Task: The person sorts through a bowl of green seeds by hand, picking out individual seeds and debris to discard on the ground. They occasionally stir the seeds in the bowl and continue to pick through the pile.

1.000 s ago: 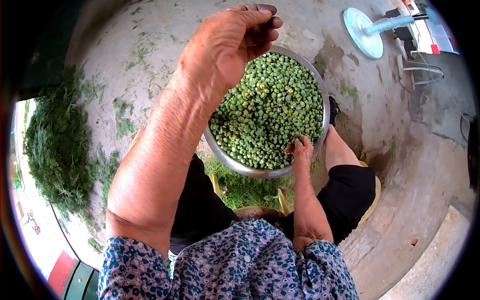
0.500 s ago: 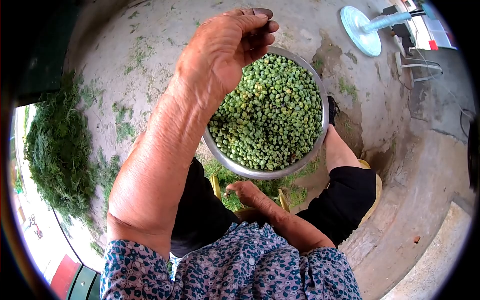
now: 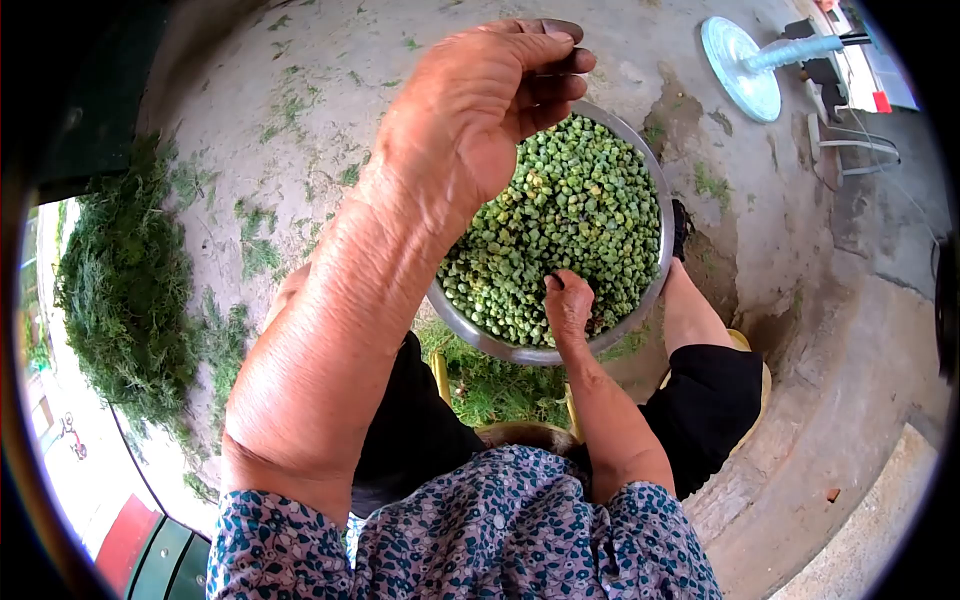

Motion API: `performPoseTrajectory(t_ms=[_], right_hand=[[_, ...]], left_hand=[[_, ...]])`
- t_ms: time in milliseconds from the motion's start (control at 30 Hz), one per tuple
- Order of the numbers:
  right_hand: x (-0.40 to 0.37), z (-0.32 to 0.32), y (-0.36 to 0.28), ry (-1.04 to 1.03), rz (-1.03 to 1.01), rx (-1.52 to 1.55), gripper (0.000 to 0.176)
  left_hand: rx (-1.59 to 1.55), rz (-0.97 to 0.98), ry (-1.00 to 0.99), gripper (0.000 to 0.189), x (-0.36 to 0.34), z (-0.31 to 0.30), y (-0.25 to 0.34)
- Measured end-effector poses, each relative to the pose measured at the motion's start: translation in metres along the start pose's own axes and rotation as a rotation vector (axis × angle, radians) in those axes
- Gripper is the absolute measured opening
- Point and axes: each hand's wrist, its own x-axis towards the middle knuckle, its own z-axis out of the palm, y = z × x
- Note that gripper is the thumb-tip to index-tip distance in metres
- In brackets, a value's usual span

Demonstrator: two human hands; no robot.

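A wide metal basin (image 3: 664, 215) filled with small round green pods (image 3: 585, 195) stands between my knees. My left hand (image 3: 500, 105) is raised high and close to the camera, over the basin's upper left side in this view. Its fingers are loosely curled and apart, dark at the tips, with nothing visible in them. My right hand (image 3: 569, 305) is over the near part of the basin, right at the pods. Its fingers are bent closed, and I cannot tell what is between them.
A heap of feathery green stems (image 3: 125, 300) lies at the left, with loose sprigs scattered on the concrete floor (image 3: 330, 80). More greens (image 3: 500, 388) lie below the basin. A pale blue round base with a pole (image 3: 745, 70) stands at the upper right, near a white metal frame (image 3: 850, 142).
My right hand has moved from my lap up and forward to the pods in the basin. My left hand stays raised. The whole view has shifted slightly.
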Motion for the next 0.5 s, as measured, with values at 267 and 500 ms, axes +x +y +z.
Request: performPoseTrajectory(t_ms=[267, 500], right_hand=[[0.005, 0.008, 0.017, -0.006, -0.096, 0.065, 0.017], [-0.003, -0.047, -0.013, -0.177, 0.507, 1.038, 0.016]], left_hand=[[0.006, -0.001, 0.001, 0.014, 0.000, 0.002, -0.001], [0.074, -0.026, -0.031, 0.016, -0.001, -0.003, 0.000]])
